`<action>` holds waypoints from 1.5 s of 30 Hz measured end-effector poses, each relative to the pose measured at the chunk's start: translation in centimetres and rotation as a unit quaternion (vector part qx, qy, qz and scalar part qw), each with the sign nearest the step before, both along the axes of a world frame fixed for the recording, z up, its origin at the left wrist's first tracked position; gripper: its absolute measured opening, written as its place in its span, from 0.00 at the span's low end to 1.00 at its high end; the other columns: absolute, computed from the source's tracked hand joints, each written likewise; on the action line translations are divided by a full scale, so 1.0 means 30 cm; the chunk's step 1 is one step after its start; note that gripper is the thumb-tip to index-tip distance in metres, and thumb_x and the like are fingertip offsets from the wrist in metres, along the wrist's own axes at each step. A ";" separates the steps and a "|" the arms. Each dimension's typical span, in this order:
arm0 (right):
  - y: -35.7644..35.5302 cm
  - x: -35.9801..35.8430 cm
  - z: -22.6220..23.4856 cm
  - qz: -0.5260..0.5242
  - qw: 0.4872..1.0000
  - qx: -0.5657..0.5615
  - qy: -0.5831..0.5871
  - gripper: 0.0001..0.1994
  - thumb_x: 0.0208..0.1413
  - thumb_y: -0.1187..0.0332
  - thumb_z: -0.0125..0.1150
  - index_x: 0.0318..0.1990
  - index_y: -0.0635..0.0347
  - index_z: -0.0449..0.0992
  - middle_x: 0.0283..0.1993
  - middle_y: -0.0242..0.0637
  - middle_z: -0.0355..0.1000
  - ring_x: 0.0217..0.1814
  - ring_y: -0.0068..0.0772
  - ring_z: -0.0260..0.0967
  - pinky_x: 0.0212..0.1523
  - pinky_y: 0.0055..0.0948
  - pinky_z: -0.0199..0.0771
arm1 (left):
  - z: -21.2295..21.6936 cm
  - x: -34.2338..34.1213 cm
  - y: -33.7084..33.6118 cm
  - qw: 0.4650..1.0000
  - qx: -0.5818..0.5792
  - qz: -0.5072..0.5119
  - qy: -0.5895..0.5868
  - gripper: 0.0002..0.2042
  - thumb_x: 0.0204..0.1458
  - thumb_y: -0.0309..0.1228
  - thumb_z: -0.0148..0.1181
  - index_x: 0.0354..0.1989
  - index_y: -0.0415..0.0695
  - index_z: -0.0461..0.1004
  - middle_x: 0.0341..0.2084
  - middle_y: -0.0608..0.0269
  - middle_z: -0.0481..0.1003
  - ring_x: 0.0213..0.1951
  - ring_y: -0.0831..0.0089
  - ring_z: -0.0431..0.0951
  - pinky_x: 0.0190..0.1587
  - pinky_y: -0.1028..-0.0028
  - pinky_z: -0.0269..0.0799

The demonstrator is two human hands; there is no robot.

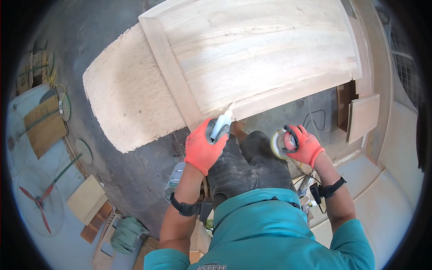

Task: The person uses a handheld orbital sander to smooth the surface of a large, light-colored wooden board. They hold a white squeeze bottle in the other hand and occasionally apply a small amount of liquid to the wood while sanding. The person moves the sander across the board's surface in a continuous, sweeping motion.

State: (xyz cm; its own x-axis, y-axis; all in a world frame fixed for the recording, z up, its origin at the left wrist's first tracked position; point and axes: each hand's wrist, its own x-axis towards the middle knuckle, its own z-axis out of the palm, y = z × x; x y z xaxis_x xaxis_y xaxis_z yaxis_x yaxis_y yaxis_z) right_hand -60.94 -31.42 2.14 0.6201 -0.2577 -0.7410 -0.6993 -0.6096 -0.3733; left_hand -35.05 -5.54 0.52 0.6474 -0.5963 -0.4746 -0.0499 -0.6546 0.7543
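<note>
In my left hand [207, 144], gloved in red with dark finger coating, is a white squeeze bottle [221, 124] with a pointed nozzle. My fingers wrap round it. The nozzle reaches the near edge of a large framed wooden panel [265, 49], close to a frame joint; whether it touches cannot be told. To the right, apart from the panel, my right hand [304, 145] in a matching glove grips a round, disc-shaped tool [275, 143] with a pale yellowish rim and a reddish body. Its exact kind is partly hidden by my fingers.
A rough, pale board [130, 90] extends past the panel's left side. Wooden pieces [363, 118] stand below its right end. By my left forearm is a clear bucket [174, 180]. Farther left stand a fan [40, 201], boards [87, 200] and a green cloth [128, 235].
</note>
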 end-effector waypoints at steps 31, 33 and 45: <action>-0.008 -0.017 -0.009 0.058 0.998 -0.023 0.021 0.46 0.44 0.55 0.79 0.71 0.47 0.61 0.64 0.54 0.65 0.55 0.61 0.76 0.57 0.50 0.79 | 0.029 0.026 -0.022 0.997 0.073 0.012 0.033 0.31 0.46 0.43 0.75 0.57 0.37 0.78 0.43 0.47 0.83 0.48 0.49 0.83 0.53 0.59 0.77; -0.009 -0.012 -0.008 0.055 0.998 -0.020 0.018 0.46 0.43 0.56 0.79 0.71 0.47 0.61 0.63 0.54 0.66 0.55 0.61 0.76 0.57 0.50 0.79 | 0.009 0.020 0.000 0.997 0.067 0.025 0.013 0.31 0.46 0.43 0.76 0.56 0.36 0.78 0.41 0.47 0.84 0.46 0.50 0.84 0.51 0.59 0.78; 0.112 0.301 0.182 0.057 0.951 -0.044 -0.301 0.40 0.44 0.59 0.79 0.67 0.48 0.68 0.61 0.50 0.67 0.52 0.53 0.78 0.52 0.46 0.81 | 0.028 0.038 0.040 0.947 -0.163 0.241 0.138 0.14 0.60 0.28 0.63 0.51 0.33 0.77 0.37 0.61 0.79 0.38 0.77 0.76 0.43 0.76 0.74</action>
State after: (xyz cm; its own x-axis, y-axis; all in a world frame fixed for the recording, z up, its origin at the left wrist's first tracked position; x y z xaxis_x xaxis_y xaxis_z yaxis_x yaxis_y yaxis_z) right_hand -51.92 -28.06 7.60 0.9530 -0.2074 -0.2210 -0.3018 -0.7159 -0.6297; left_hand -33.92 -4.36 1.35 0.7604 -0.4070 -0.5061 0.4231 -0.2806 0.8615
